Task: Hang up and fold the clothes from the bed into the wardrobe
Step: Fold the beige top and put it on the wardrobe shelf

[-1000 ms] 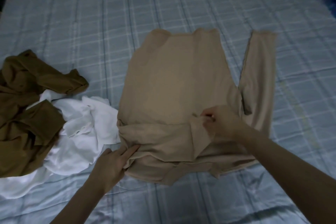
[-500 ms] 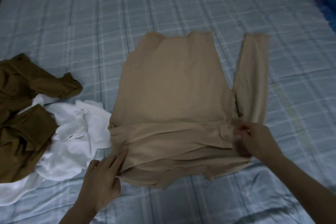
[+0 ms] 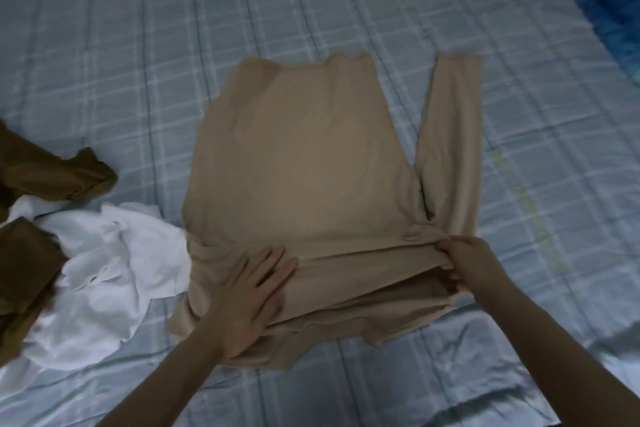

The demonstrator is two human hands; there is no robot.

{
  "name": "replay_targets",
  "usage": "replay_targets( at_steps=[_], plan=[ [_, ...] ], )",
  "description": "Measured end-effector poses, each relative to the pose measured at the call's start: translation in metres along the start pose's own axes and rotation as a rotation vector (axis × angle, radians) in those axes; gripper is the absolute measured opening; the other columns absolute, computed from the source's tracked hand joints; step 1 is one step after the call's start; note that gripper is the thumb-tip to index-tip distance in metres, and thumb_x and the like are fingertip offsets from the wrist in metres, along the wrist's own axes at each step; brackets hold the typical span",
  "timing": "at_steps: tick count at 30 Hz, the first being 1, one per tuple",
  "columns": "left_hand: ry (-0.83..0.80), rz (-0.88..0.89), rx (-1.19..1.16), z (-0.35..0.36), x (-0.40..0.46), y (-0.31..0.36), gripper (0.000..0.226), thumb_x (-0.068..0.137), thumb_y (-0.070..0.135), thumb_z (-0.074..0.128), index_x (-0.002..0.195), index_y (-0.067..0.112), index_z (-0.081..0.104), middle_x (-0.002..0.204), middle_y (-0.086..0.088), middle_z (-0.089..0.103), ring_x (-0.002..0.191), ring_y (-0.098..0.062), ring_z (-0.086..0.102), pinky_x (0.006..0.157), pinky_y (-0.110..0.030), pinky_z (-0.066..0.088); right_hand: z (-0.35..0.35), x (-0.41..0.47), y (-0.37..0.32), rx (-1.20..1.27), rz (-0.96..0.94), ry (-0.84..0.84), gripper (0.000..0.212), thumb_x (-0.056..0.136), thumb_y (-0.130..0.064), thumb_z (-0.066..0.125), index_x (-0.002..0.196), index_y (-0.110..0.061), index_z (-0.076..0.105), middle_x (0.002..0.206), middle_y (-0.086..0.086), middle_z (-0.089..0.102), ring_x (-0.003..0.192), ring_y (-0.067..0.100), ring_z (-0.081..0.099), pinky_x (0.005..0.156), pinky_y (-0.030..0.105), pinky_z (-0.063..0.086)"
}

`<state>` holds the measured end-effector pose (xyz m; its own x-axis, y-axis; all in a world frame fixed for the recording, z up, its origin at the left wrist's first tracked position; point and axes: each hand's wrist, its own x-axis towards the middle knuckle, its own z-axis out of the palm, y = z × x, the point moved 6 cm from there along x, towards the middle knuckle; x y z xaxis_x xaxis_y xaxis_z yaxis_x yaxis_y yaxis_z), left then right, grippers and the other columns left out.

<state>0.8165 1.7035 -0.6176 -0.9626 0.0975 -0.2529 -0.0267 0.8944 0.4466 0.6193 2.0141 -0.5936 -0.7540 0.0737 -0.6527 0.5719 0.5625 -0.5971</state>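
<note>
Bed (image 3: 104, 45): pale blue checked sheet, filling the view; all items below lie on it.

Beige top (image 3: 301, 163): long-sleeved, laid flat at centre, straight ahead of me. Long axis runs near to far. One sleeve (image 3: 450, 149) lies alongside the body on the right, cuff at the far end. The near end is bunched into cross-wise folds just under my hands, so any further fold would, I judge, turn about this near band. No label, brand or print can be read on it.

White garment (image 3: 131, 274): crumpled, left of the beige top, touching its near-left edge. No writing visible.

Brown garment (image 3: 45, 177): crumpled, far left, partly cut by the frame, overlapping the white one.

Left hand (image 3: 252, 302): fingers straight and spread, palm flat on the folded near band, left of centre, pressing it down; holds nothing.

Right hand (image 3: 467, 267): fingers curled, gripping the folded layers at the near-right edge, by the foot of the sleeve. Both hands are about equally near the fold.
</note>
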Motion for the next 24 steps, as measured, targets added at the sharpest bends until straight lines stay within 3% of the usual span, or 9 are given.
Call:
replay_targets(
  at_steps=[4,7,10,14,19,22,24],
  plan=[
    [-0.004,0.004,0.109,0.002,-0.002,0.001,0.051,0.104,0.043,0.024,0.155,0.032,0.023,0.163,0.007,0.013,0.15,-0.018,0.013,0.12,-0.037,0.006,-0.005,0.018,0.001,-0.176,-0.052,-0.009,0.031,0.081,-0.039,0.073,0.091,-0.011,0.063,0.081,0.006,0.064,0.078,0.026,0.061,0.071,0.035,0.048],
    [0.067,0.027,0.101,-0.01,0.008,0.026,0.051,0.103,0.041,0.025,0.149,0.023,0.038,0.161,0.003,0.022,0.148,-0.021,0.024,0.12,-0.038,0.008,-0.017,0.029,-0.008,-0.12,-0.086,0.082,0.033,0.081,-0.044,0.069,0.094,-0.014,0.061,0.086,0.003,0.065,0.085,0.025,0.062,0.073,0.033,0.045],
    [0.104,0.196,0.096,-0.014,0.043,0.081,0.048,0.104,0.035,0.027,0.146,0.02,0.042,0.16,0.003,0.025,0.148,-0.02,0.023,0.121,-0.039,0.011,-0.038,0.042,-0.03,-0.114,-0.222,0.294,0.037,0.082,-0.042,0.06,0.103,-0.012,0.06,0.099,0.008,0.064,0.094,0.027,0.06,0.082,0.037,0.048],
    [0.069,0.375,0.181,0.013,0.113,0.147,0.051,0.101,0.032,0.035,0.151,0.023,0.034,0.162,0.003,0.02,0.149,-0.016,0.018,0.12,-0.043,0.015,-0.038,0.078,-0.057,-0.156,-0.305,0.324,0.063,0.074,-0.04,0.054,0.126,-0.004,0.053,0.121,0.019,0.058,0.113,0.036,0.055,0.096,0.049,0.047],
    [-0.018,0.196,0.175,0.054,0.161,0.159,0.059,0.097,0.035,0.04,0.153,0.031,0.026,0.164,0.006,0.012,0.151,-0.016,0.005,0.118,-0.051,0.019,-0.044,0.134,-0.096,-0.344,-0.292,0.402,0.082,0.081,-0.054,0.064,0.138,-0.002,0.038,0.135,0.022,0.046,0.124,0.041,0.043,0.104,0.045,0.034],
    [-0.021,0.207,0.201,0.062,0.164,0.155,0.065,0.09,0.035,0.049,0.152,0.03,0.03,0.163,0.005,0.014,0.151,-0.019,0.008,0.119,-0.049,0.017,-0.057,0.165,-0.109,-0.218,-0.144,0.405,0.093,0.073,-0.063,0.069,0.136,-0.003,0.035,0.134,0.02,0.046,0.123,0.037,0.047,0.101,0.042,0.04],
    [0.005,0.223,0.212,0.062,0.165,0.155,0.067,0.088,0.035,0.051,0.152,0.03,0.031,0.163,0.004,0.016,0.151,-0.019,0.01,0.12,-0.048,0.017,-0.063,0.177,-0.113,-0.08,-0.11,0.354,0.079,0.076,-0.051,0.072,0.13,-0.004,0.039,0.123,0.013,0.053,0.11,0.028,0.053,0.087,0.033,0.044]
  ],
)
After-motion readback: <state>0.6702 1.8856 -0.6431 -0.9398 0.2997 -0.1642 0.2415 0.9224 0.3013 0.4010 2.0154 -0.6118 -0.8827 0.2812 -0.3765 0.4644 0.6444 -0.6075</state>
